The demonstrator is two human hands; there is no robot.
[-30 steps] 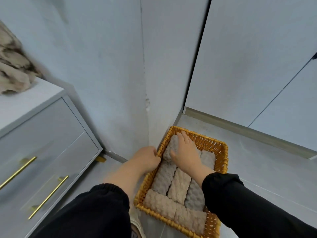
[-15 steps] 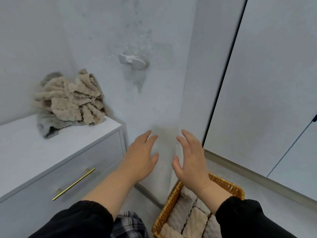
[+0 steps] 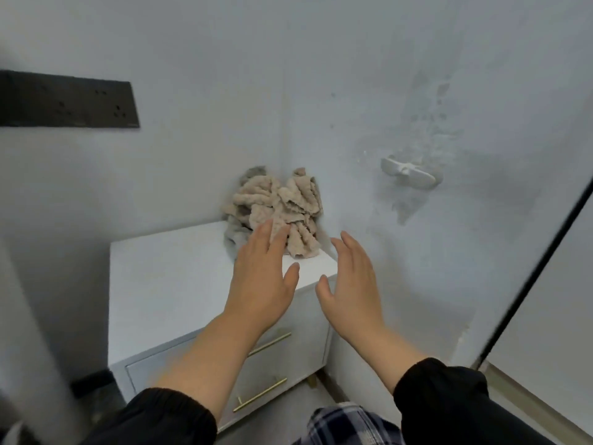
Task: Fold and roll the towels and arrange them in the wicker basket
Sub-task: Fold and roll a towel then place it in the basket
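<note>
A heap of crumpled beige and grey towels (image 3: 272,203) lies in the back right corner of a white cabinet top (image 3: 167,284), against the wall. My left hand (image 3: 263,277) is stretched out over the cabinet top with straight fingers, its fingertips just in front of the heap. My right hand (image 3: 349,281) is beside it, also flat and empty, in the air past the cabinet's right edge. Neither hand touches the towels. The wicker basket is out of view.
The cabinet has two drawers with gold bar handles (image 3: 260,395). A white hook (image 3: 407,176) is fixed on the right wall. A dark socket strip (image 3: 67,104) runs along the left wall. A black door frame edge (image 3: 529,277) slants at the right.
My view has swung up and left from the basket on the floor to the cabinet. Both hands left the basket and now reach toward the towel heap.
</note>
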